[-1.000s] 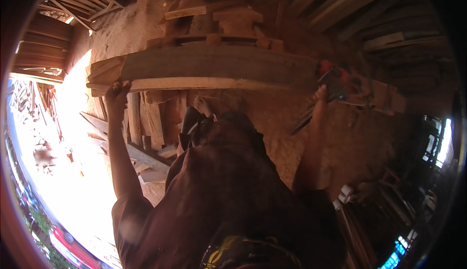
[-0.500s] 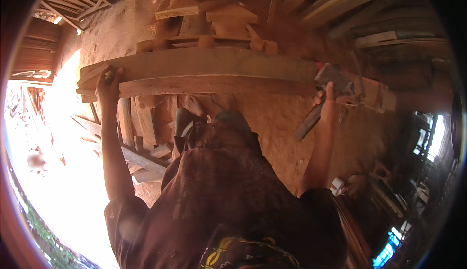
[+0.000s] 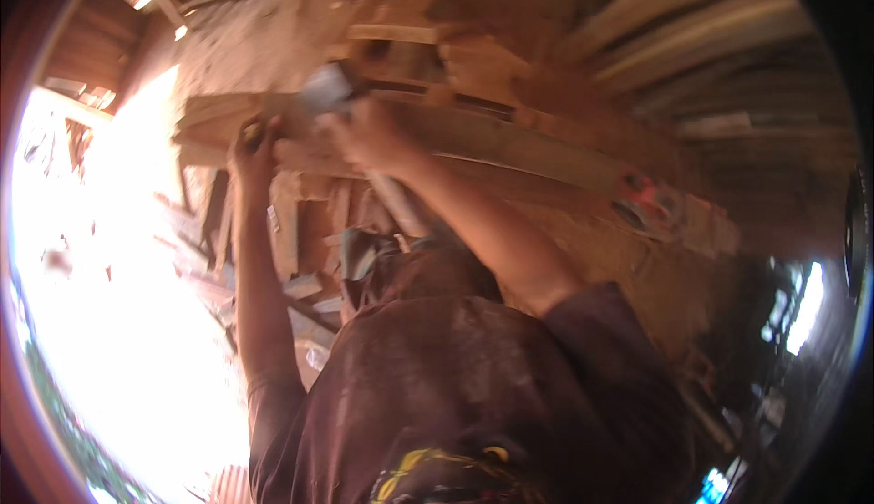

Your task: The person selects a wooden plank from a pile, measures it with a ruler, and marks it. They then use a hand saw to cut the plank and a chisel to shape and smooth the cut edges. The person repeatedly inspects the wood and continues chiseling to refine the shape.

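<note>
A long wooden plank [image 3: 537, 153] lies across in front of me, with its left end by my left hand. My left hand [image 3: 255, 147] is closed at that end, its fingers and thumb around a small dark and yellowish thing, too small to name. My right hand [image 3: 369, 135] is wrapped round the handle of a hammer [image 3: 330, 88]. Its broad grey head, blurred by motion, is over the plank, just right of my left hand. The handle slants down toward my body. On the plank's right part is a red and dark tool [image 3: 648, 202], blurred.
Blocks and offcuts of wood [image 3: 391, 35] lie beyond the plank on the sandy ground. More scrap pieces [image 3: 305, 285] are below its left end. Stacked timber [image 3: 701, 40] fills the far right. Bright sunlight glares at the left.
My right hand has swung the hammer from the plank's right end over to near my left hand. My left hand stays at the left end. The view has shifted, and the red tool is now uncovered.
</note>
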`<state>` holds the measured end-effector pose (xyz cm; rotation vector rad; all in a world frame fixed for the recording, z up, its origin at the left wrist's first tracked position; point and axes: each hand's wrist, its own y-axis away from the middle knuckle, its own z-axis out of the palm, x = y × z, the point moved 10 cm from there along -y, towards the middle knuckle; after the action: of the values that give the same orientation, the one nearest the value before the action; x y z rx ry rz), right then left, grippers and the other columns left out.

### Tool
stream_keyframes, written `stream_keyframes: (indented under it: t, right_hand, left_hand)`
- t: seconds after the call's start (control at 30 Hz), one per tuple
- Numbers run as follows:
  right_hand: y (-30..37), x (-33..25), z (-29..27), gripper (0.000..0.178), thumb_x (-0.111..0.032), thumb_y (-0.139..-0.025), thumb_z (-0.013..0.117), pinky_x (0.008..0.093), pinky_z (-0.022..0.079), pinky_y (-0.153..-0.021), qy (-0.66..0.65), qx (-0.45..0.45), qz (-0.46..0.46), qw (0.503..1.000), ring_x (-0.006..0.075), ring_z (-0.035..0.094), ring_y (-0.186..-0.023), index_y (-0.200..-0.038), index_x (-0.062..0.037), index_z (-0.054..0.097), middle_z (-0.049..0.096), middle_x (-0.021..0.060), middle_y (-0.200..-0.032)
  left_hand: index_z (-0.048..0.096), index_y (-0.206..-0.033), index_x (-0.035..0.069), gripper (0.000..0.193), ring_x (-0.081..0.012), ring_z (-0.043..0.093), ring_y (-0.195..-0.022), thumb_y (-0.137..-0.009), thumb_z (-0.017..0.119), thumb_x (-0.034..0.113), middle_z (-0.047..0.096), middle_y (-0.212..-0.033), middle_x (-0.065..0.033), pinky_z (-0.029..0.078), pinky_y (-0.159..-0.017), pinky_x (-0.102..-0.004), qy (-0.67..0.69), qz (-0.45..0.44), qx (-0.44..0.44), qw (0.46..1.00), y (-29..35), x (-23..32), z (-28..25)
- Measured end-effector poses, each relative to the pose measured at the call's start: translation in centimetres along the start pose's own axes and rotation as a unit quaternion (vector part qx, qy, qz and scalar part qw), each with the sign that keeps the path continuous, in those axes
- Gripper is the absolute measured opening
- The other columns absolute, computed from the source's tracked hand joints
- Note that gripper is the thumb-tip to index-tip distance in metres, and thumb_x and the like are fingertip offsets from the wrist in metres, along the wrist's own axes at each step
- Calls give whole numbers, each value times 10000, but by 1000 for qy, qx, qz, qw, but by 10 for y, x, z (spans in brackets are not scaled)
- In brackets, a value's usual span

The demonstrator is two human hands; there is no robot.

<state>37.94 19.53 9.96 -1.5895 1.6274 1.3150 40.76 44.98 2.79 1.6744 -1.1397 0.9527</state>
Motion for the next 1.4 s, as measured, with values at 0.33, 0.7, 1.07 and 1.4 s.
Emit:
stream_keyframes:
  t: [0.33,0.7,1.07,1.4]
  right_hand:
    - [208,115,-159,466,-464,-1037,688,325,523,-514,-40,224,206,952,140,627,-587,-1023,2,697,641,47,-715]
    - [331,175,-276,374,-414,-1044,686,317,483,-467,-185,375,240,876,109,549,-509,-962,-55,621,539,-19,-646]
    - [313,158,-198,480,-402,-998,734,400,554,-747,-154,195,147,957,230,711,-823,-1253,1,687,738,132,-942]
    - [468,202,-290,269,-318,-1088,663,291,422,-536,-226,498,191,815,88,527,-564,-1031,-61,604,546,-13,-708]
  left_hand:
    - [689,-1248,26,482,-107,617,-662,-960,835,384,685,-850,-42,458,-525,-257,-25,28,25,999,10,18,1]
    - [655,-1335,37,519,-156,715,-873,-981,798,388,731,-1106,-126,524,-652,-250,-86,-4,9,996,-7,3,-6]
    - [427,-1560,189,944,-365,734,-1114,-767,931,280,538,-1574,-133,621,-861,-503,-466,326,-301,766,180,182,252]
    - [532,-1547,170,977,-388,665,-1237,-684,973,294,690,-1383,-166,568,-1021,-485,-587,275,-426,631,158,177,285]
